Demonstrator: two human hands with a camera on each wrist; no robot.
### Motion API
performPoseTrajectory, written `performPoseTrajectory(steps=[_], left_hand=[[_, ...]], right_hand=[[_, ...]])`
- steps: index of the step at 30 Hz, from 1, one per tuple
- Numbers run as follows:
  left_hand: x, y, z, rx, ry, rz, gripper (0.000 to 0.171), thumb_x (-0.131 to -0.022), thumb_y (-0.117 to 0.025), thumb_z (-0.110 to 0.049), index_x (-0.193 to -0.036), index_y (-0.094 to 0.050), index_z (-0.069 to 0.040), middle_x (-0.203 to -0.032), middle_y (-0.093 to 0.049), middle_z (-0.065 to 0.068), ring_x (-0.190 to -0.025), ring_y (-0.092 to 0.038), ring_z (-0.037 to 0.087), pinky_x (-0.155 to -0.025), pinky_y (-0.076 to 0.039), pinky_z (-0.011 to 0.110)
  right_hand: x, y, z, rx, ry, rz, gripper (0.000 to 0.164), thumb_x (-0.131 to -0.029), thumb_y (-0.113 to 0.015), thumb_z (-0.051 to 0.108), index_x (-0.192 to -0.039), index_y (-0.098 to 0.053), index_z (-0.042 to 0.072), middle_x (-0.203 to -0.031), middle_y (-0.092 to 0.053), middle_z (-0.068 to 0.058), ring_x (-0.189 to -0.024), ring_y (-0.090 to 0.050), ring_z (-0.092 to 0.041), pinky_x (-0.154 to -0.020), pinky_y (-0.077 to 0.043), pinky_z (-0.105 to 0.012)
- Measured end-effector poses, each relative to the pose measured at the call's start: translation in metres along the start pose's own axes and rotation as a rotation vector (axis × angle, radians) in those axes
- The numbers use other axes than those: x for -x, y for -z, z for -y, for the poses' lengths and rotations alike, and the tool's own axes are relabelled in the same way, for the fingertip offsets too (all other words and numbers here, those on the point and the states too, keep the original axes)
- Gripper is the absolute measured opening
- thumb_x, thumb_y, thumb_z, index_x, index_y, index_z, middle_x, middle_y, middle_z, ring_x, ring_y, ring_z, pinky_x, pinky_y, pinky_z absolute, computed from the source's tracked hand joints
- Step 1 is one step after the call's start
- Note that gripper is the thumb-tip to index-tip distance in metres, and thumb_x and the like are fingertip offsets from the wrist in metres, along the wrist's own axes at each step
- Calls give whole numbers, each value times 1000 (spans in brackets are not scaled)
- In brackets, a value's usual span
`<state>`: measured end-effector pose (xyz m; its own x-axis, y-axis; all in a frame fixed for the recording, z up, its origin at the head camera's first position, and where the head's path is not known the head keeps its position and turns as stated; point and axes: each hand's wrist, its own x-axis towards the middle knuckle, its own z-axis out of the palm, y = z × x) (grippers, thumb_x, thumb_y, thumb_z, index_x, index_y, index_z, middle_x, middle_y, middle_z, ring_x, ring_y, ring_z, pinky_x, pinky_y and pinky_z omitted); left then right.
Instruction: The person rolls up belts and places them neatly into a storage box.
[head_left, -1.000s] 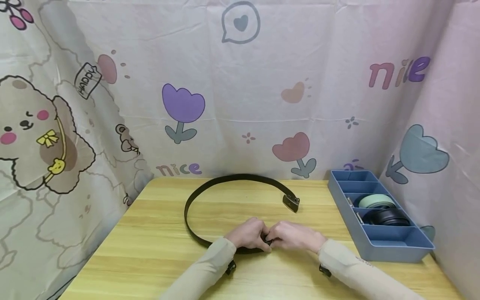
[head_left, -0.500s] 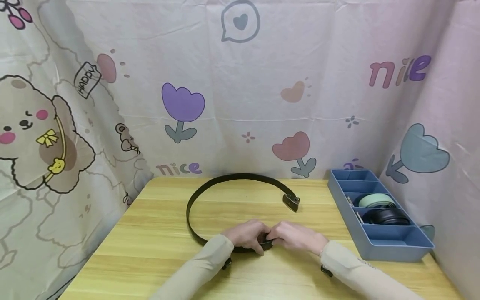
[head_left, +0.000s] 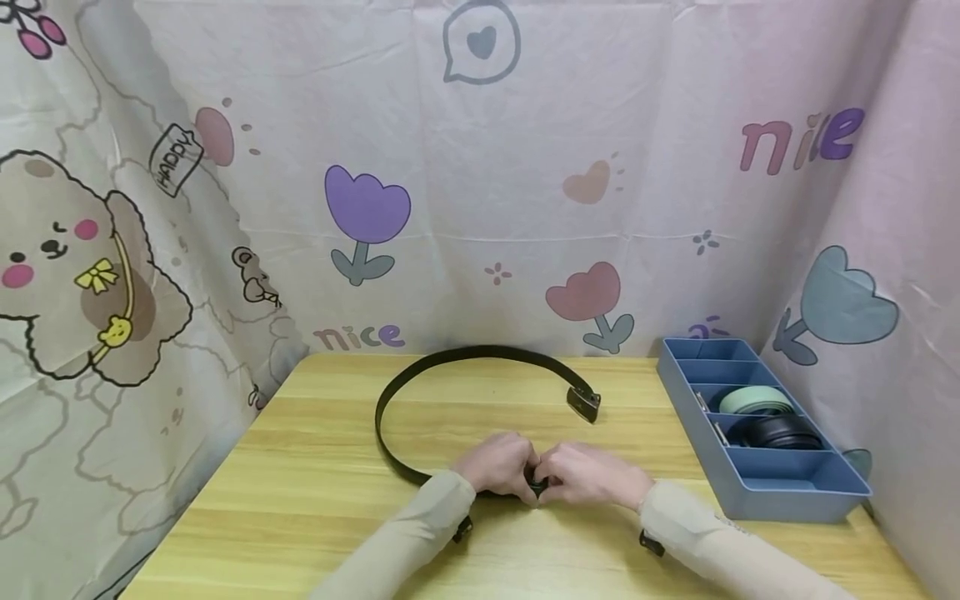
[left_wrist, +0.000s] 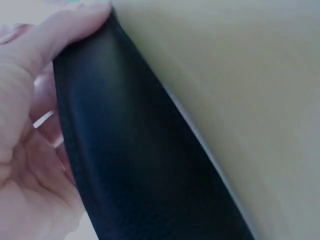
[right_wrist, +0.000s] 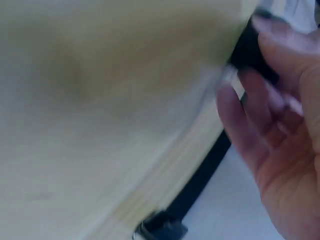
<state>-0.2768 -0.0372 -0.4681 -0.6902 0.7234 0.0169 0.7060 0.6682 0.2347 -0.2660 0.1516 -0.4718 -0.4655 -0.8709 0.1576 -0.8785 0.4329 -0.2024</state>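
A black leather belt curves in a wide arc across the wooden table, standing on its edge. Its metal buckle lies toward the back, right of the middle; the right wrist view also catches the buckle. At the near end, my left hand pinches the strap between thumb and fingers. The left wrist view shows the thumb over the strap. My right hand meets it there, its thumb and fingers pinching the belt's dark end. Most of that small bent end is hidden between the hands.
A blue divided box stands on the right of the table. It holds a rolled pale green belt and a rolled black belt in separate compartments. A printed curtain hangs behind the table and along both sides.
The belt's left curve has drawn slightly to the right. My left hand shifted left, showing the bent end, then came back against my right hand. The buckle has stayed in place.
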Motion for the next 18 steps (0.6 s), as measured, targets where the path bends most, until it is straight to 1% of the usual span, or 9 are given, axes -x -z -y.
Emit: performPoseTrajectory(steps=[2, 4, 6, 9, 11, 14, 16, 18], left_hand=[[0, -2, -2, -4, 17, -24, 27, -64, -89, -35, -58, -64, -27, -54, -50, -20, -52, -41, -2, -51, -34, 14], [1, -4, -4, -17, 16, -50, 28, -65, -88, -34, -55, -63, -27, -51, -48, -20, -50, -39, -2, -49, -33, 14], [2, -5, -5, -32, 4, -70, 31, -64, -88, -35, -53, -61, -26, -48, -45, -19, -47, -36, -3, -47, -31, 14], [4, -5, -4, -24, -22, -76, 30, -63, -90, -35, -54, -63, -25, -48, -45, -19, -47, -35, -4, -46, -31, 13], [4, -5, -3, 9, -35, -53, 28, -63, -91, -35, -60, -65, -24, -54, -48, -19, -51, -37, -4, -48, -33, 12], [5, -2, 0, 93, -41, 26, 25, -66, -91, -28, -76, -69, -22, -66, -56, -18, -60, -44, -4, -56, -38, 12], [5, 1, 2, 141, -37, 75, 27, -67, -90, -23, -85, -70, -21, -74, -59, -17, -66, -48, -3, -61, -41, 13], [4, 2, 4, 172, -26, 98, 28, -69, -90, -19, -89, -70, -21, -77, -61, -17, -68, -50, -3, -63, -42, 13]], right_hand=[[0, -1, 5, -4, -47, -27, 11, -86, -73, 23, -77, -66, 24, -67, -56, 20, -56, -41, 11, -49, -34, -7], [1, -3, 9, -30, -65, -52, 14, -87, -72, 22, -75, -66, 24, -63, -54, 20, -53, -37, 12, -47, -32, -8], [2, -4, 11, -64, -59, -68, 14, -88, -71, 20, -75, -67, 22, -64, -56, 17, -55, -36, 12, -49, -33, -7], [3, -5, 9, -101, -19, -69, 13, -90, -69, 18, -77, -68, 20, -69, -62, 13, -60, -40, 10, -54, -37, -6], [3, -5, 6, -104, 6, -62, 10, -91, -68, 18, -82, -70, 20, -75, -66, 12, -65, -45, 9, -60, -40, -6], [3, -4, 0, -108, 27, -32, 8, -92, -66, 18, -87, -71, 22, -83, -67, 12, -71, -52, 7, -66, -43, -6], [2, -2, -4, -102, 41, -11, 7, -92, -66, 19, -88, -70, 22, -86, -67, 13, -74, -54, 6, -69, -44, -6], [2, 0, -7, -97, 50, 10, 7, -93, -65, 19, -87, -69, 21, -86, -66, 13, -74, -54, 5, -68, -43, -7]])
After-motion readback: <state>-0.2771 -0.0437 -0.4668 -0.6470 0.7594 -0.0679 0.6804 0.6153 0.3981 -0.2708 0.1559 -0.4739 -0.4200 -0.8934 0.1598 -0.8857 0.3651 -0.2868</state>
